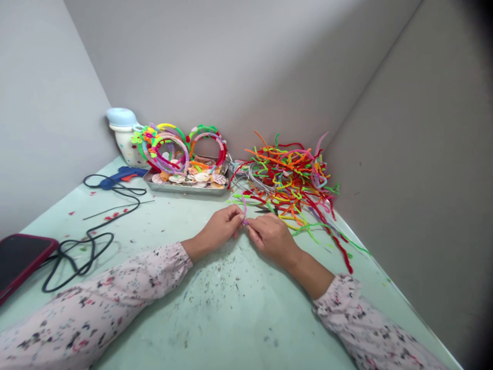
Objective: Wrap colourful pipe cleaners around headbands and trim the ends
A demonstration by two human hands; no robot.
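Observation:
A short purple pipe cleaner (245, 204) is pinched between my hands above the middle of the table, one end standing up. My left hand (222, 224) grips it with thumb and fingertips, closed. From the other side my right hand (272, 237) is also closed on it, and its fingertips almost meet the left ones. Just behind the right hand, dark blades, apparently scissors (263, 210), lie partly hidden. A tangled heap of colourful pipe cleaners (292, 169) spreads behind and to the right of that hand.
Shells fill a metal tray (185, 189), with decorated headbands (208, 134) resting on top. At the left are a blue glue gun (122, 176), its black cord (94, 231), a phone (23, 262) and a white cup with a blue lid (125, 134). Grey walls enclose the pale green table (231, 318).

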